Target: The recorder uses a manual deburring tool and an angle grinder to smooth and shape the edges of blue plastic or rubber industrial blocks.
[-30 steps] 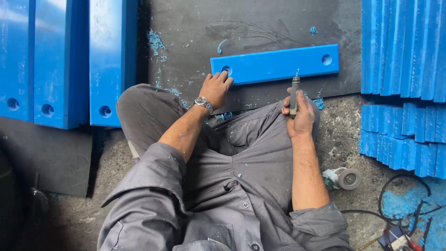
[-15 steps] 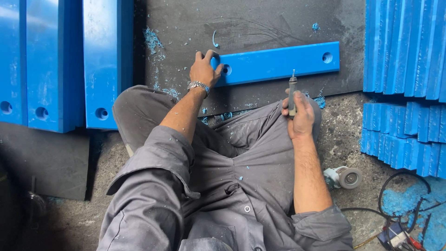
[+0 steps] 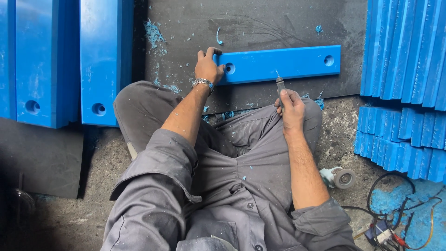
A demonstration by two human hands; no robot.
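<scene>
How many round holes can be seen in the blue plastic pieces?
4. Two in the blue bar: one beside the left hand, one at its right end. One in each of the two blue slabs at left. Stacked pieces may hide more.

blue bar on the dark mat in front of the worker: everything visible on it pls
The blue bar is a long flat strip, plastic by its look, lying crosswise and slightly tilted on the dark mat. One round hole sits near each end. The left hand grips its left end; the right hand, holding a small tool, stays just short of it.
</scene>
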